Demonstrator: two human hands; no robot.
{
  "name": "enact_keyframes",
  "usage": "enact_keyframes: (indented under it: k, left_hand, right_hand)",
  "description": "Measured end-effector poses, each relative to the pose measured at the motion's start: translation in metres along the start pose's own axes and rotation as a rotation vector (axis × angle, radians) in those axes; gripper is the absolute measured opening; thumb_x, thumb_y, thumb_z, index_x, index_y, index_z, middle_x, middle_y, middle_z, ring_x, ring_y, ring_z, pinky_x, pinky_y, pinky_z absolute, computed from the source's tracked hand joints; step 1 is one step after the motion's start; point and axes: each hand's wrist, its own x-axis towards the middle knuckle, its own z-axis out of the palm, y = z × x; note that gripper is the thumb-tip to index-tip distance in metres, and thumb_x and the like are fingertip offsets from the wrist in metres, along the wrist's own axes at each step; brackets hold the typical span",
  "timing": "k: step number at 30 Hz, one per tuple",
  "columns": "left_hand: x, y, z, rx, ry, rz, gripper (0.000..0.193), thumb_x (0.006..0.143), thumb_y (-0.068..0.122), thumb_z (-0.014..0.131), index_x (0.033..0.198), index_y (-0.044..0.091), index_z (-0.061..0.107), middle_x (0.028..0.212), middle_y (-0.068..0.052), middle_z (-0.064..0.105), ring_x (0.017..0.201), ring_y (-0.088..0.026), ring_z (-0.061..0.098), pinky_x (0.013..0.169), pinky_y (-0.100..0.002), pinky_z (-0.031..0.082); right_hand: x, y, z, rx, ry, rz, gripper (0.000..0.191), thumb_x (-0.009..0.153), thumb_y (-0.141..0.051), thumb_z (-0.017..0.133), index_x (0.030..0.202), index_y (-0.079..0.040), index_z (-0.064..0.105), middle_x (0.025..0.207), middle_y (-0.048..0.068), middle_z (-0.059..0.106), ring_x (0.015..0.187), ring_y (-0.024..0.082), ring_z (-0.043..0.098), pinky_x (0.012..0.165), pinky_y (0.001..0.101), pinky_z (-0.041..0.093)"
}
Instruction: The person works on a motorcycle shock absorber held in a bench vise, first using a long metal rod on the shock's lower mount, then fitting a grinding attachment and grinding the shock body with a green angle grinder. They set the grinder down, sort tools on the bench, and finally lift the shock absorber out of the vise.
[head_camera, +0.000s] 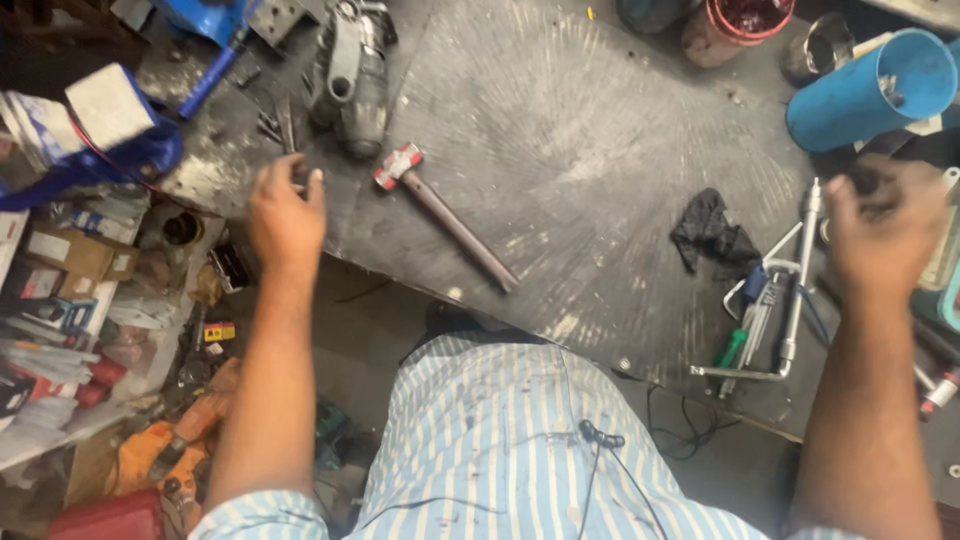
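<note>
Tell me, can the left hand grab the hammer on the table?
Probably yes. The left hand rests on the dark table beside the hammer, and nothing lies between them.

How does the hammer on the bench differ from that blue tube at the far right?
The hammer is slim, with a brown handle and red-and-white head; the blue tube is fat, hollow and one colour. The hammer lies flat mid-bench, between both hands; the tube sits at the bench's far corner, its open end showing. Neither is held.
</note>
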Motion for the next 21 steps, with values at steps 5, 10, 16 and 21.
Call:
enact_keyframes:
  k: [5,10,16,21]
  left_hand:
    - [0.039,-0.054,0.02,0.342,-0.091,-0.053,0.042,0.088,0.043,0.083,0.092,0.003,0.073,0.092,-0.018,0.073,0.082,-0.041,0.069,0.07,-0.052,0.054]
    - [0.063,-0.093,0.044,0.41,-0.261,-0.068,0.049,0.093,0.049,0.078,0.089,0.001,0.075,0.087,-0.025,0.072,0.085,-0.048,0.069,0.075,-0.058,0.054]
    - [0.046,-0.072,0.025,-0.809,-0.317,-0.452,0.034,0.105,0.041,0.067,0.114,0.008,0.066,0.079,-0.003,0.052,0.058,-0.014,0.044,0.048,-0.03,0.036]
    - [-0.049,0.047,0.033,-1.133,-0.275,-0.092,0.045,0.103,0.048,0.074,0.111,0.01,0.052,0.088,-0.002,0.058,0.066,-0.011,0.055,0.053,-0.022,0.046]
  right_hand:
    - [-0.062,-0.073,0.007,0.53,-0.281,0.553,0.03,0.103,-0.015,0.073,0.13,-0.002,0.07,0.114,0.009,0.073,0.092,0.014,0.069,0.079,0.0253,0.055]
    - [-0.13,-0.111,0.019,0.582,-0.344,0.624,0.032,0.095,-0.015,0.074,0.124,-0.002,0.07,0.11,0.009,0.074,0.095,0.015,0.069,0.084,0.0274,0.056]
    - [-0.187,-0.162,0.013,0.51,-0.334,0.788,0.031,0.094,-0.022,0.073,0.121,-0.007,0.073,0.112,0.006,0.077,0.101,0.015,0.07,0.088,0.0303,0.056]
    - [-0.193,-0.205,0.009,0.881,-0.361,0.873,0.039,0.095,-0.024,0.072,0.13,-0.006,0.068,0.118,0.01,0.073,0.109,0.019,0.07,0.095,0.0366,0.06]
